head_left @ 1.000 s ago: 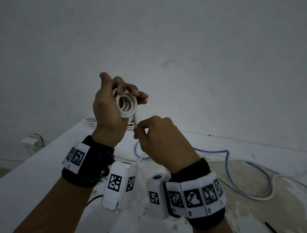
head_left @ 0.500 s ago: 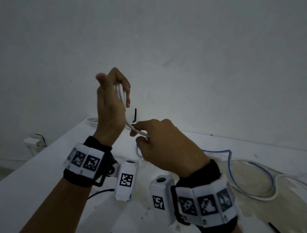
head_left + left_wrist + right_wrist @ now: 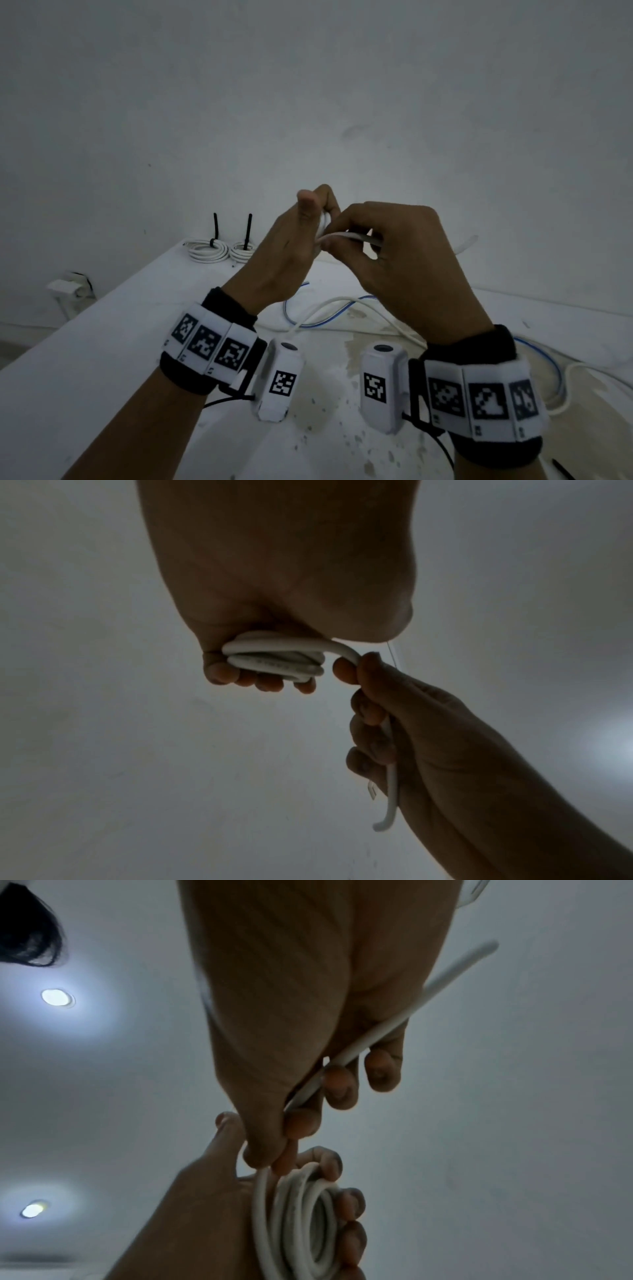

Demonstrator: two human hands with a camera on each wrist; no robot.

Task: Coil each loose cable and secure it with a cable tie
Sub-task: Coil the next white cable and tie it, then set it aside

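Note:
My left hand (image 3: pixel 291 246) grips a small coil of white cable (image 3: pixel 274 661) held up in front of the wall; the coil (image 3: pixel 298 1223) shows several loops under the left fingers. My right hand (image 3: pixel 394 260) holds the free tail of the same white cable (image 3: pixel 349 237) just right of the coil, fingers curled round it (image 3: pixel 346 1056). The tail's end (image 3: pixel 383 826) sticks out past the right palm. Most of the coil is hidden behind the left hand in the head view.
Two tied white coils (image 3: pixel 209 251) (image 3: pixel 241 253) with upright black cable ties lie at the table's far left corner. A loose white cable and a blue cable (image 3: pixel 322 313) trail over the white table (image 3: pixel 102 342). A black tie (image 3: pixel 563 469) lies near the right front.
The right hand has risen and moved right, drawing the cable tail up level with the coil. The left hand stays turned edge-on, and the view has shifted left, baring the two tied coils.

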